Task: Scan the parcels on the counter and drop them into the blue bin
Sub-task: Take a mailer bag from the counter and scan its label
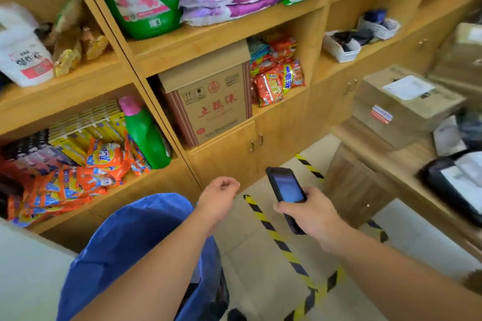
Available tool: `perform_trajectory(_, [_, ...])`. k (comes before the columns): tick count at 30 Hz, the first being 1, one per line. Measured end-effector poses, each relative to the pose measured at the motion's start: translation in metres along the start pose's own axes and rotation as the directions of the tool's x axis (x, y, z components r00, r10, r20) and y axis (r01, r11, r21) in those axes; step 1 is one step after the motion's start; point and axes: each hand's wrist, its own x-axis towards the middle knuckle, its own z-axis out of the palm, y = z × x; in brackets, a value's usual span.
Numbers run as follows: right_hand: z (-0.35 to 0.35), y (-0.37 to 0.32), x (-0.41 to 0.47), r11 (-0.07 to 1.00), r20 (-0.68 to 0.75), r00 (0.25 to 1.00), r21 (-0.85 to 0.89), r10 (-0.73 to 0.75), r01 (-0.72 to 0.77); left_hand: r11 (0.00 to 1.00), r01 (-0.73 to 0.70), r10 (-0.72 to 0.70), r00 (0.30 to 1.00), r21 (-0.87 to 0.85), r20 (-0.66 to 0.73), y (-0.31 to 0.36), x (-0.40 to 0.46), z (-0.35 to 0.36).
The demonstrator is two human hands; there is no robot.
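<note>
The blue bin [135, 237], lined with a blue bag, stands at the lower left below my left forearm. My left hand [219, 198] hovers just past the bin's far rim, its fingers curled and holding nothing. My right hand [310, 214] grips a black handheld scanner [285, 190] with a lit screen, held over the floor. On the wooden counter [407, 164] at the right lie a cardboard parcel [407, 101] with a white label and a black bag parcel [453, 185] with a white label.
Wooden shelves [208, 34] packed with detergent bottles, snack bags and a carton fill the wall ahead. Yellow-and-black tape [276, 240] runs across the tiled floor between bin and counter. More blurred parcels [461, 60] sit farther along the counter.
</note>
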Motion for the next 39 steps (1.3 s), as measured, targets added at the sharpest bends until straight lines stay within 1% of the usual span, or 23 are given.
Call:
perform_trajectory(4, [-0.074, 0.034, -0.018, 0.999, -0.108, 0.994, 0.033, 0.003, 0.001, 0.999, -0.03, 0.029, 0.996, 0.016, 0.082, 0.027, -0.022, 0.08])
perform_trajectory(8, [-0.142, 0.075, -0.036, 0.995, -0.219, 0.974, 0.086, 0.064, -0.046, 0.998, -0.06, 0.054, 0.983, 0.029, 0.175, 0.053, -0.044, 0.161])
perform_trajectory(12, [-0.202, 0.114, -0.051, 0.987, -0.327, 0.935, 0.125, 0.135, -0.098, 0.995, -0.093, 0.078, 0.953, 0.038, 0.293, 0.077, -0.067, 0.235])
perform_trajectory(18, [-0.27, 0.164, -0.075, 0.951, -0.453, 0.85, 0.263, 0.27, -0.162, 0.981, -0.171, 0.117, 0.894, 0.09, 0.432, 0.095, -0.088, 0.325])
perform_trajectory(21, [-0.296, 0.184, -0.083, 0.918, -0.479, 0.811, 0.359, 0.336, -0.168, 0.971, -0.2, 0.107, 0.858, 0.135, 0.502, 0.103, -0.09, 0.365])
perform_trajectory(25, [-0.327, 0.203, -0.083, 0.886, -0.527, 0.745, 0.424, 0.409, -0.187, 0.963, -0.208, 0.076, 0.815, 0.169, 0.574, 0.119, -0.09, 0.421])
perform_trajectory(28, [-0.35, 0.213, -0.077, 0.854, -0.527, 0.718, 0.487, 0.455, -0.184, 0.956, -0.22, 0.056, 0.785, 0.193, 0.617, 0.131, -0.089, 0.461])
perform_trajectory(31, [-0.374, 0.219, -0.067, 0.831, -0.538, 0.688, 0.529, 0.487, -0.175, 0.946, -0.243, 0.042, 0.751, 0.217, 0.659, 0.148, -0.084, 0.497])
perform_trajectory(34, [-0.395, 0.216, -0.06, 0.812, -0.554, 0.656, 0.561, 0.513, -0.161, 0.955, -0.217, 0.011, 0.707, 0.202, 0.707, 0.165, -0.073, 0.532])
perform_trajectory(37, [-0.413, 0.216, -0.052, 0.797, -0.564, 0.632, 0.585, 0.531, -0.148, 0.948, -0.234, -0.005, 0.672, 0.218, 0.741, 0.18, -0.06, 0.564])
perform_trajectory(39, [-0.422, 0.217, -0.047, 0.788, -0.582, 0.596, 0.597, 0.553, -0.148, 0.935, -0.251, -0.028, 0.655, 0.252, 0.755, 0.189, -0.055, 0.583])
